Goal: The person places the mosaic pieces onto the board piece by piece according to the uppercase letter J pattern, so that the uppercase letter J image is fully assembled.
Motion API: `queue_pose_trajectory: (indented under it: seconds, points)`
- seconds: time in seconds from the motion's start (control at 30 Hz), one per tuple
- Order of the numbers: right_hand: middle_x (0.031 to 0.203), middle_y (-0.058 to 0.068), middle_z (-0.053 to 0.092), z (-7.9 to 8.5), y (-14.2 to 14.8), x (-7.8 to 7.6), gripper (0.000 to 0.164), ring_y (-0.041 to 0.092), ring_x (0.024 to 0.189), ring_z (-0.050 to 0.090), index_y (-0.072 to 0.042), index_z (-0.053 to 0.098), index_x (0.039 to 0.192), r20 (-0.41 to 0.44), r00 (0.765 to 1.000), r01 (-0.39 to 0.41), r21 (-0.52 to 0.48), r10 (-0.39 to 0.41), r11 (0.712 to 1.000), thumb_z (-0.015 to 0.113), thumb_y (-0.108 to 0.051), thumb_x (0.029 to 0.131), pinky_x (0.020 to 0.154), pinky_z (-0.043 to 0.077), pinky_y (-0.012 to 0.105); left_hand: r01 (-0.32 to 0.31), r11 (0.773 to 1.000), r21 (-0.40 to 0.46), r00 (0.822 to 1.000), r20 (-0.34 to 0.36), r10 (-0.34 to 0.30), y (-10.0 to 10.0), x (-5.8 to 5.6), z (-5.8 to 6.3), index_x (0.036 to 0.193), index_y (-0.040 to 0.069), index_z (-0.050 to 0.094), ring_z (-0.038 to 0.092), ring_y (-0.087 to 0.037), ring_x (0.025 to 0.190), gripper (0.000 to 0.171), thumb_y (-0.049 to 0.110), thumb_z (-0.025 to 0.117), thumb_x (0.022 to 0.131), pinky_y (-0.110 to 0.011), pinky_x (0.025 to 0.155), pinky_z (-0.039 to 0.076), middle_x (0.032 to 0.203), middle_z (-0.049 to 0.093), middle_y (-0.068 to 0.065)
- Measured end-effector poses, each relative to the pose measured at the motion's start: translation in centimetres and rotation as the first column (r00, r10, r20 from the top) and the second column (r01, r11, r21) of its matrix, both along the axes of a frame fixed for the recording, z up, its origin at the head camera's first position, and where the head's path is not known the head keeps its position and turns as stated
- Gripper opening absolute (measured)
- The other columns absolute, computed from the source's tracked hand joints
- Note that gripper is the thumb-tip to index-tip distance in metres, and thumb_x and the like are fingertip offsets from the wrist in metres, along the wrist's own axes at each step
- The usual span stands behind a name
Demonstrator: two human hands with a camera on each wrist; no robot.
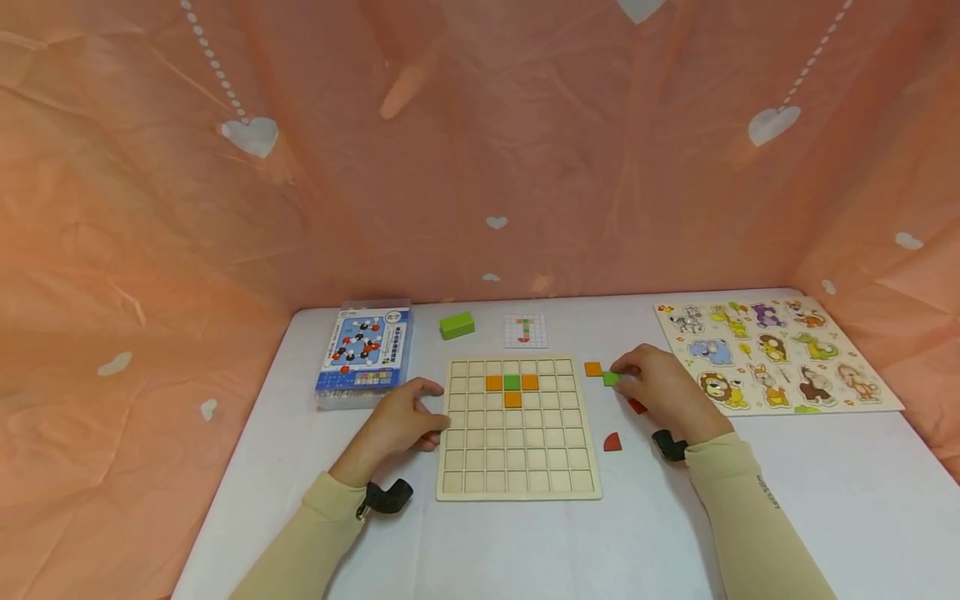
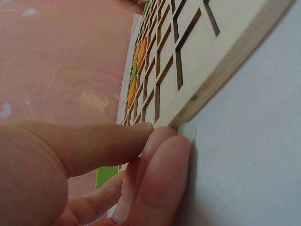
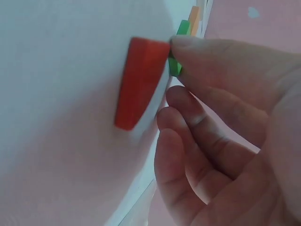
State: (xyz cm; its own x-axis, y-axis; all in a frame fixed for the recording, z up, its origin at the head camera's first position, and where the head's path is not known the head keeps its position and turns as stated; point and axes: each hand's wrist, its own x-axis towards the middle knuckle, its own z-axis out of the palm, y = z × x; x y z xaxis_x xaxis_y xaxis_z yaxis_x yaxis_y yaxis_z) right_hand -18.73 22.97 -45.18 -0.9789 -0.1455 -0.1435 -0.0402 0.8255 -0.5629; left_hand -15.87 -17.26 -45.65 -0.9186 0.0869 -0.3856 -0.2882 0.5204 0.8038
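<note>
A wooden grid board (image 1: 517, 492) lies flat on the table, with orange square tiles (image 1: 512, 401) and a green square tile (image 1: 512, 382) set in its upper cells. At the board's left edge, my left hand (image 1: 401, 417) holds the rim; the left wrist view shows thumb and fingertips (image 2: 162, 146) meeting at that edge. Right of the board, my right hand (image 1: 660, 385) pinches a loose green square tile (image 1: 611, 378) between thumb and finger. An orange tile (image 1: 593, 369) lies beside it. Below the right hand sits a red piece (image 3: 141, 84), partly hidden in the head view.
A red quarter-round tile (image 1: 612, 442) lies right of the board. Behind the board are a green block (image 1: 457, 326) and a pattern card (image 1: 526, 331). A boxed chemistry set (image 1: 363, 350) stands left, an animal puzzle board (image 1: 780, 354) right. A pink curtain (image 1: 525, 167) hangs behind.
</note>
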Motion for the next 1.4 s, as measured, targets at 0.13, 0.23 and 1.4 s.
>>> queue_pose_trajectory:
  seconds: [0.13, 0.23, 1.4]
  points:
    - [0.130, 0.016, 0.069, 0.1, 0.0, 0.0, 0.027, 0.033, 0.115, 0.063, -0.007, 0.075, 0.127, 0.016, 1.000, 0.012, 0.010, -0.012, 1.000, 0.073, -0.019, 0.103, 0.104, 0.059, 0.055, -0.005, 1.000, 0.002, 1.000, 0.005, 0.005, -0.1, 0.1, 0.1, 0.142, 0.005, 0.060, 0.070, -0.015, 0.061, 0.052, 0.007, 0.081, 0.095, -0.028, 0.060, 0.065, 0.083, 0.070, -0.013]
    - [0.131, 0.017, 0.069, 0.3, 0.0, 0.0, 0.028, 0.034, 0.117, 0.063, -0.006, 0.075, 0.127, 0.015, 1.000, 0.013, 0.009, -0.014, 1.000, 0.073, -0.019, 0.103, 0.105, 0.058, 0.056, -0.010, 1.000, 0.003, 1.000, 0.008, 0.010, -0.1, 0.1, 0.1, 0.142, 0.005, 0.060, 0.070, -0.015, 0.061, 0.052, 0.007, 0.081, 0.095, -0.028, 0.060, 0.065, 0.083, 0.070, -0.013]
    - [0.103, -0.004, 0.070, 0.4, -12.5, 2.7, 0.020, 0.016, 0.100, 0.061, -0.010, 0.081, 0.106, -0.197, 0.917, -0.337, 0.078, 0.346, 0.938, 0.088, -0.019, 0.090, 0.093, 0.060, 0.037, -0.003, 1.000, 0.031, 1.000, 0.009, 0.002, -0.1, -0.2, -0.1, 0.140, 0.005, 0.060, 0.069, -0.014, 0.059, 0.051, 0.006, 0.082, 0.094, -0.028, 0.059, 0.064, 0.082, 0.069, -0.013]
